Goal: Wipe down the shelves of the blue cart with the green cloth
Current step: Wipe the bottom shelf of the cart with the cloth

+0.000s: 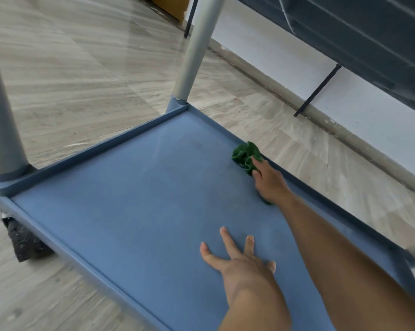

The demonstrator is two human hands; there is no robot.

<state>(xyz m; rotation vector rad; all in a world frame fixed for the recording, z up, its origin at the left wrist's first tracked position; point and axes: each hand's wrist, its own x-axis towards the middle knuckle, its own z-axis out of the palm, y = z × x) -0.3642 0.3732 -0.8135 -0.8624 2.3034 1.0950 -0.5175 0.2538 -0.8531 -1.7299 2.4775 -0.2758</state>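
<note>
Working the bottom shelf (134,199) of the blue cart (101,149), seen from above.

Right hand (272,183): palm down on the green cloth (245,155), fingers look curled into it, so it grips and presses at once. The cloth is bunched ahead of the fingertips, with a bit of green showing under the wrist. It sits on the shelf floor right against the right-side rim (216,126), well short of the far corner. Likely reason: the raised lip traps dirt along the seam, so the cloth gets shoved hard into that edge.

Left hand (239,263): flat on bare shelf near the middle, fingers spread and straight, holding nothing. Reads as a brace. It takes body weight while the right arm reaches, and probably stops the cart rolling, since it stands on a caster (25,240) on smooth floor (82,68).

2 grey posts (194,48) rise from the far corners, so the arms have to come in from the near side, under whatever shelf is above. That upper shelf is not in view.

Progress, my read: the shelf shows faint smears near the middle, so this level isn't done. Can't judge the other shelves.

Next stroke needs steady downward pressure along the rim toward the far post. Risk: the cloth bunches further and skips over the corner.
</note>
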